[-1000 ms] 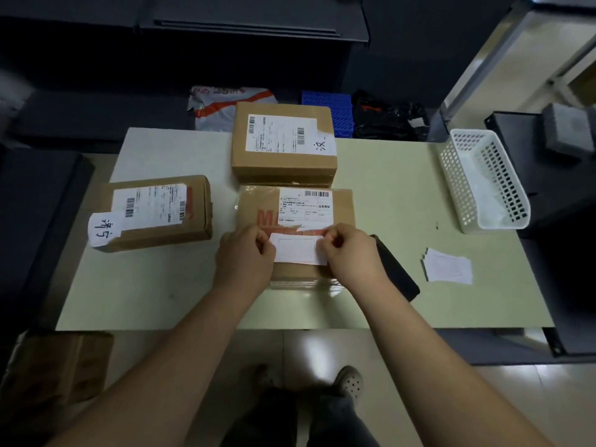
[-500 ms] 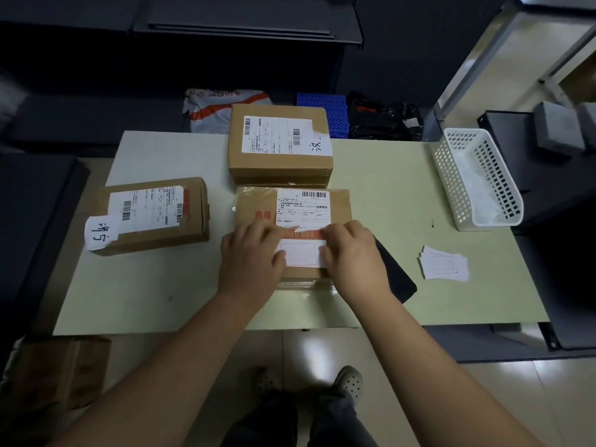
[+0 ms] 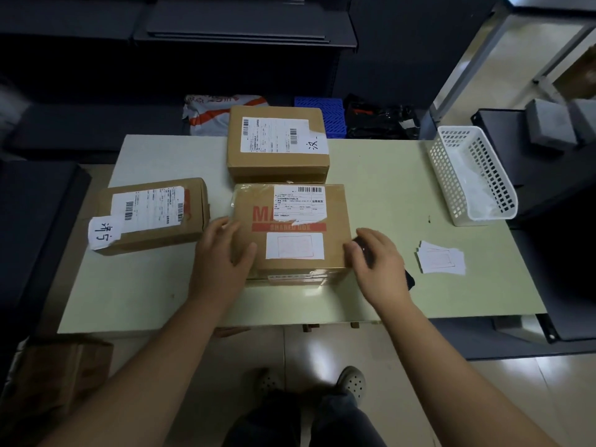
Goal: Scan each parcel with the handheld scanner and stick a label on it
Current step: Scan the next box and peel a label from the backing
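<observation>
The parcel [image 3: 292, 233] is flanked at its side edges by left hand [image 3: 222, 258] and right hand [image 3: 379, 264], fingers loose, nothing gripped; open surface [image 3: 145, 295] is seen nearside of them.

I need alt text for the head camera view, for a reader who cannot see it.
A person's left hand and right hand flank a brown parcel on a pale table, with a white label stuck on its top. A far parcel, a left parcel, a white basket and spare labels lie around it.

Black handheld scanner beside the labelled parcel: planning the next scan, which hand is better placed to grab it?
Right, probably: the right hand is over the black handheld scanner; the left hand sits beyond the brown cardboard parcel.
</observation>
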`<state>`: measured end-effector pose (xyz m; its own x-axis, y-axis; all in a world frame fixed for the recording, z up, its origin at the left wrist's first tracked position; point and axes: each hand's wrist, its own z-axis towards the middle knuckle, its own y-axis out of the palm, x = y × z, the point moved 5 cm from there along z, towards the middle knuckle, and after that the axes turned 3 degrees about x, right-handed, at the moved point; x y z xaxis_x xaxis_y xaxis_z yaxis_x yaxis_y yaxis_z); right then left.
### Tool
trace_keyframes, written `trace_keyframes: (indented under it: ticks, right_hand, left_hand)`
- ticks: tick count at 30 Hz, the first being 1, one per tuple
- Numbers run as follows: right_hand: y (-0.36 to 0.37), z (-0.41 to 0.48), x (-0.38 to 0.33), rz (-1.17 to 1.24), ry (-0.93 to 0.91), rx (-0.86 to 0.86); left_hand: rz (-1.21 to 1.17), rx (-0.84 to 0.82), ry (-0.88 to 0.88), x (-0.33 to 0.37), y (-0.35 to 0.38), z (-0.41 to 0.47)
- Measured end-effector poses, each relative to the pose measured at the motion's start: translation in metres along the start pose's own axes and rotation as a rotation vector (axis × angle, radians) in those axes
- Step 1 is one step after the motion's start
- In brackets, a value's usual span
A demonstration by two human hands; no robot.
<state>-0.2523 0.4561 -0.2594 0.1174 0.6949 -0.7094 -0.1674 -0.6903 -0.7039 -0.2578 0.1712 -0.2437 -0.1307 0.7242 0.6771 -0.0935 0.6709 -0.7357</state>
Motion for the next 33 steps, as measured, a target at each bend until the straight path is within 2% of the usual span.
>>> trace_keyframes:
  ticks: [3,5,9,15,22,26,33]
  right_hand:
    - [-0.002,0.001,0.022,0.079,0.089,-0.261]
    - [0.002,-0.004,0.012,0.157,0.047,-0.395]
    - [0.001,-0.007,-0.011,0.307,-0.001,-0.439]
    - [-0.023,-0.012,-0.035,0.355,-0.125,-0.436]
    - [-0.027,-0.039,-0.117,0.406,-0.367,-0.573]
    - [-0.004,-0.077,-0.179,0.416,-0.504,-0.697]
    - [0.076,-0.176,-0.293,0.449,-0.684,-0.934]
  left_hand:
    - [-0.223,-0.171,-0.196,-0.013,0.002,-0.007]
    - [-0.324,-0.248,-0.210,-0.011,0.006,-0.014]
    - [-0.376,-0.200,-0.209,-0.004,0.009,-0.024]
    - [-0.413,-0.033,-0.181,0.012,-0.023,-0.066]
    - [-0.375,0.312,-0.225,0.017,-0.109,-0.158]
    - [-0.372,0.529,-0.316,0.003,-0.165,-0.227]
    - [-0.275,0.808,-0.497,-0.056,-0.254,-0.339]
